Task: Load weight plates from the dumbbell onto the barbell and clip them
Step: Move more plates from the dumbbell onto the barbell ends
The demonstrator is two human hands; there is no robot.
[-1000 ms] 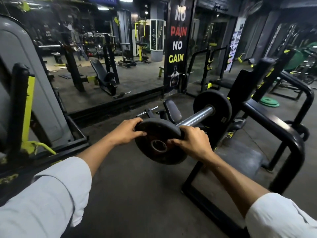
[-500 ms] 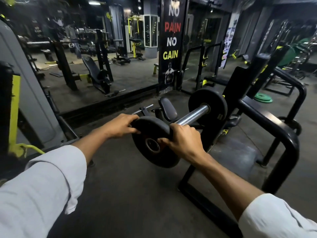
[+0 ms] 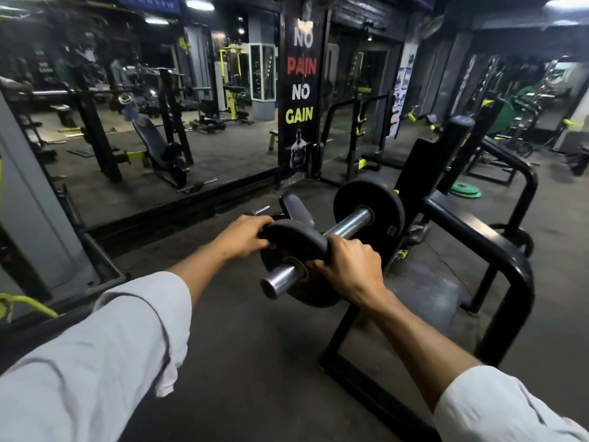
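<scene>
both hands' fingers curl round the weight plate (image 3: 296,247) threaded on the barbell (image 3: 347,226)

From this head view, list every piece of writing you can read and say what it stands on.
"NO PAIN NO GAIN": tall black banner on the pillar, above a figure of a bodybuilder.
Blue signboard at the top edge: lettering cut off and blurred, unreadable.
White poster on the right wall: print too small to read.
Round black weight plate held by both hands: no legible marking.
</scene>
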